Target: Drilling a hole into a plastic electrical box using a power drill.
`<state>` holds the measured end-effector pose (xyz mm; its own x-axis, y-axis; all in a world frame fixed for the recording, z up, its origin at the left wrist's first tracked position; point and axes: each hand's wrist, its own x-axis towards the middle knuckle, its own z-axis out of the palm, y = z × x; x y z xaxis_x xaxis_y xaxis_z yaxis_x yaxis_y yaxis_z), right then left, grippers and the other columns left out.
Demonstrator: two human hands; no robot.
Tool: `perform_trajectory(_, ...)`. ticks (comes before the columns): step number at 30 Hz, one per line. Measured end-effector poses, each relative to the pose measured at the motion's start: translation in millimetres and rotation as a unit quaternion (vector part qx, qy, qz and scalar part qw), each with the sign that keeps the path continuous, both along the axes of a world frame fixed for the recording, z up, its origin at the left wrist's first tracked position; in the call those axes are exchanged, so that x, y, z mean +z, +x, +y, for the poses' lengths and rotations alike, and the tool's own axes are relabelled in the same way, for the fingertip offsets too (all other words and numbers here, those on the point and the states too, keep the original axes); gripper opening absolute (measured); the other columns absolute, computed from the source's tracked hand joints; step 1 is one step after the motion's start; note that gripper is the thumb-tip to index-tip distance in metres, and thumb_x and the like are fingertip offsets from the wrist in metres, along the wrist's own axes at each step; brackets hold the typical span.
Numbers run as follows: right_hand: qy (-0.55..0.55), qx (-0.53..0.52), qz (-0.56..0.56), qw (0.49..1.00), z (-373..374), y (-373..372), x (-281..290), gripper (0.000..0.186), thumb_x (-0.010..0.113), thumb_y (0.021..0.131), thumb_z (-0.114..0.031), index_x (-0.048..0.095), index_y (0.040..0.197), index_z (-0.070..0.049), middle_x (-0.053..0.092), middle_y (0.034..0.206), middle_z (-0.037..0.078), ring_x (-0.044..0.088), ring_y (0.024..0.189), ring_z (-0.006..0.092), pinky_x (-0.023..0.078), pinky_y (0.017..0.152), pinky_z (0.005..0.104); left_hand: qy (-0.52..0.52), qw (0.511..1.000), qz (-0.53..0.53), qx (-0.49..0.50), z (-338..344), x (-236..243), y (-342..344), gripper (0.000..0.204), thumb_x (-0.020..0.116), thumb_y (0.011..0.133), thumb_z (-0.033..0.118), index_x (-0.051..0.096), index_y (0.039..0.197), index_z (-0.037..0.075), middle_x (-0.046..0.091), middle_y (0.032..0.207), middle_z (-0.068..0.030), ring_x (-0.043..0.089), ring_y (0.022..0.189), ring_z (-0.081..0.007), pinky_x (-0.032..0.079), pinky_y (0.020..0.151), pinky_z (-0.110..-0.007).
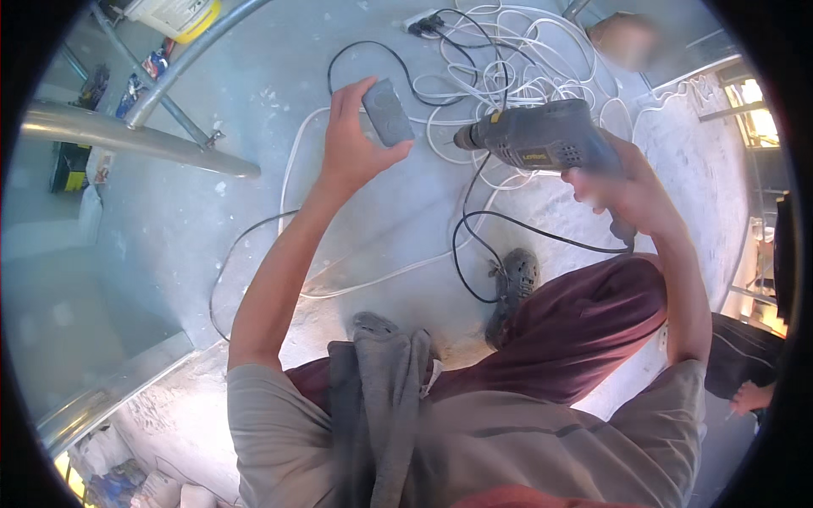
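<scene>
My left hand (pixel 356 140) is closed round a small dark grey rectangular block (pixel 388 113), gripping it by its edges between thumb and fingers. Round marks show faintly on the block's face. In my right hand (pixel 631 186) is a dark power drill (pixel 542 135), held by its handle, with the chuck (pixel 464 136) pointing left toward the block. A thin bit seems to stick out of the chuck. Drill and block are apart, both raised above the floor. From the drill's handle a black cord (pixel 542 229) loops down to the floor.
Coiled white cable (pixel 542 59) lies on the pale floor beyond the drill, near a black plug (pixel 426 25). Metal scaffold tubes (pixel 144 140) and a white-and-yellow bucket (pixel 182 17) stand at far left. A grey cloth (pixel 385 364) hangs over my lap. Another person's hand (pixel 750 396) shows at right.
</scene>
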<state>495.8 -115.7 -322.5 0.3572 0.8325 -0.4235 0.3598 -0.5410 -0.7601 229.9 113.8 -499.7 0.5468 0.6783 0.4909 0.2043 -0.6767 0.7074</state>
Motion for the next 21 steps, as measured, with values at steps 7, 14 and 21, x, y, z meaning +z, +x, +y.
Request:
perform_trajectory(7, -0.003, 0.038, 0.006, 0.999, 3.9, -6.4, -1.6, 0.057, 0.085, 0.088, -0.031, 0.063, 0.131, -0.002, 0.069, 0.089, 0.002, 0.066, 0.075, 0.0109, 0.051, 0.057, 0.0261, -0.002, 0.999, 0.027, 0.034, -5.7, 20.7, -14.5, 0.095, 0.093, 0.062, 0.024, 0.051, 0.146, 0.007, 0.053, 0.132, -0.0153, 0.054, 0.123, -0.0328, 0.047, 0.104, -0.043)
perform_trajectory(14, -0.011, 0.048, -0.012, 0.999, 3.7, -7.4, -7.4, 0.052, 0.083, 0.089, -0.028, 0.064, 0.130, -0.002, 0.070, 0.090, 0.003, 0.066, 0.073, 0.0106, 0.051, 0.056, 0.0267, 0.029, 0.997, 0.054, 0.052, -4.7, 17.9, -25.1, 0.097, 0.092, 0.061, 0.024, 0.049, 0.147, 0.010, 0.051, 0.134, -0.0167, 0.057, 0.123, -0.0360, 0.051, 0.100, -0.045)
perform_trajectory(21, -0.019, 0.050, -0.008, 0.999, 2.6, -6.7, -12.7, 0.052, 0.082, 0.090, -0.029, 0.064, 0.131, -0.002, 0.070, 0.090, 0.003, 0.066, 0.073, 0.0110, 0.051, 0.055, 0.0267, 0.017, 0.998, 0.042, 0.048, -5.1, 14.9, -29.1, 0.097, 0.095, 0.061, 0.027, 0.051, 0.144, 0.004, 0.054, 0.131, -0.0159, 0.054, 0.123, -0.0333, 0.047, 0.104, -0.042)
